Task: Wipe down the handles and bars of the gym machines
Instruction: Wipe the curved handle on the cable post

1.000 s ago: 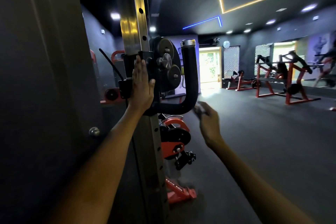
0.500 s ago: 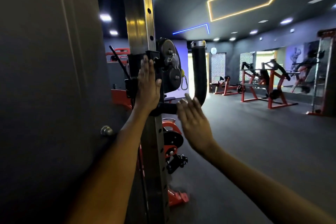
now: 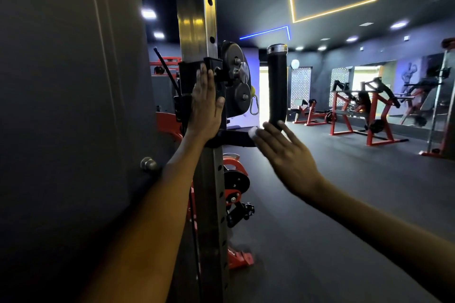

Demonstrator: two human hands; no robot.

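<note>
A black padded J-shaped handle [image 3: 277, 86] with a chrome cap sticks out from a black carriage [image 3: 189, 69] on a steel upright with holes [image 3: 195, 19]. My left hand [image 3: 205, 108] lies flat against the carriage, fingers straight and pointing up. My right hand [image 3: 285, 155] reaches to the handle's lower bend with its fingers straight and spread. A small white cloth [image 3: 253, 131] shows at its fingertips, against the handle's horizontal bar [image 3: 234, 139]. How the cloth is held is hidden behind the hand.
Grey pulley wheels [image 3: 236, 81] and a carabiner [image 3: 254, 107] sit beside the carriage. A dark wall panel [image 3: 73, 106] with a knob [image 3: 148, 163] stands close on the left. A red pulley block [image 3: 234, 179] is lower on the upright. Red machines [image 3: 364, 115] stand across the dark floor.
My right hand has moved up and left from below the handle's bend onto its lower bar, and its fingers have straightened. My left hand has stayed on the carriage.
</note>
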